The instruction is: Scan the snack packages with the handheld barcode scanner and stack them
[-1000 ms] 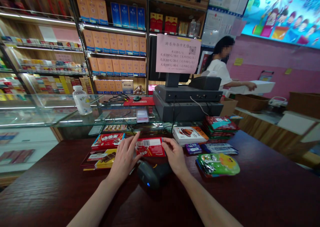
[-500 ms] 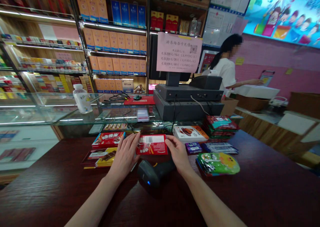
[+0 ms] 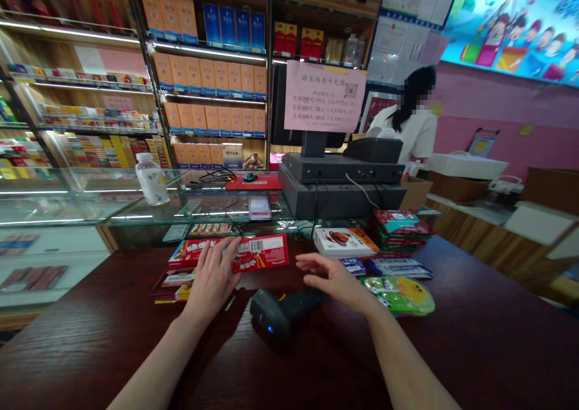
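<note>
A flat red snack box (image 3: 266,254), barcode face up, is held by its left end in my left hand (image 3: 213,277). That hand is over the left pile, where a similar red box (image 3: 184,252) and red and yellow chocolate packs (image 3: 172,283) lie partly covered by it. My right hand (image 3: 332,278) is apart from the box, fingers loosely spread and nothing in them. Between my forearms a black barcode scanner (image 3: 274,313) with a small blue light lies on the dark wooden counter (image 3: 298,374).
Right of my hand lie a green cartoon pack (image 3: 402,295), blue packs (image 3: 398,268), a white-and-orange box (image 3: 344,242) and a stack of chocolate packs (image 3: 400,229). Behind stand a glass case with a clear bottle (image 3: 152,181) and a cash register (image 3: 339,181). A person (image 3: 407,117) stands beyond.
The red snack box has moved left with my left hand, toward the left pile. My right hand has let go of its right end and drawn away. The person behind has turned.
</note>
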The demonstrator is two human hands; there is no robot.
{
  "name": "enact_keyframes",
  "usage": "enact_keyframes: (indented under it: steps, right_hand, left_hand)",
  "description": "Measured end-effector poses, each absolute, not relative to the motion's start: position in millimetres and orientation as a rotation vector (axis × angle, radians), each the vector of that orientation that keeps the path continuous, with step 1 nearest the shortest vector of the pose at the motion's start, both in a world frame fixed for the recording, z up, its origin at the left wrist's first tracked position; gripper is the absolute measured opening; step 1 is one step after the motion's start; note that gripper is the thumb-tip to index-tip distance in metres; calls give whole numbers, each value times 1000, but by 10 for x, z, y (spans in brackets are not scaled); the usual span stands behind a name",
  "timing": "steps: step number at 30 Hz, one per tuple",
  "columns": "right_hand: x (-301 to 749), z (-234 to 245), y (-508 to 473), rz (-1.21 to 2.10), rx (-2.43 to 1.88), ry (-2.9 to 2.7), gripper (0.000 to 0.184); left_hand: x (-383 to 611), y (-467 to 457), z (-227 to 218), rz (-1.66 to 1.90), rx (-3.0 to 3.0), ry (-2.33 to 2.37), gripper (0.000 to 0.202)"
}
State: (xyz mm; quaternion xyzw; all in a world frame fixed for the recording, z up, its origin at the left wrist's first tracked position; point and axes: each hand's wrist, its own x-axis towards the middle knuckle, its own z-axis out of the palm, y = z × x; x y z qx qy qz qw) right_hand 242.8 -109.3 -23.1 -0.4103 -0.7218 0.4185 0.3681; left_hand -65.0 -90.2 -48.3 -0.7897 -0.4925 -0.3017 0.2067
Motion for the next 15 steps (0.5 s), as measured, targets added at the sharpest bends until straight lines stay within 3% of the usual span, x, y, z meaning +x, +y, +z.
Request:
enact_keyframes:
  steps: [7,15]
  right_hand:
    - [2308,-187,-1298,854,-1278,-2403,75]
    - [2152,-299,-1291,646,-1266,-2512,64]
  left_hand:
    - [-722,-925,-429,-766,-2062,-1432,66]
    - [-742,-923,-441,-738,-2046,-1465,66]
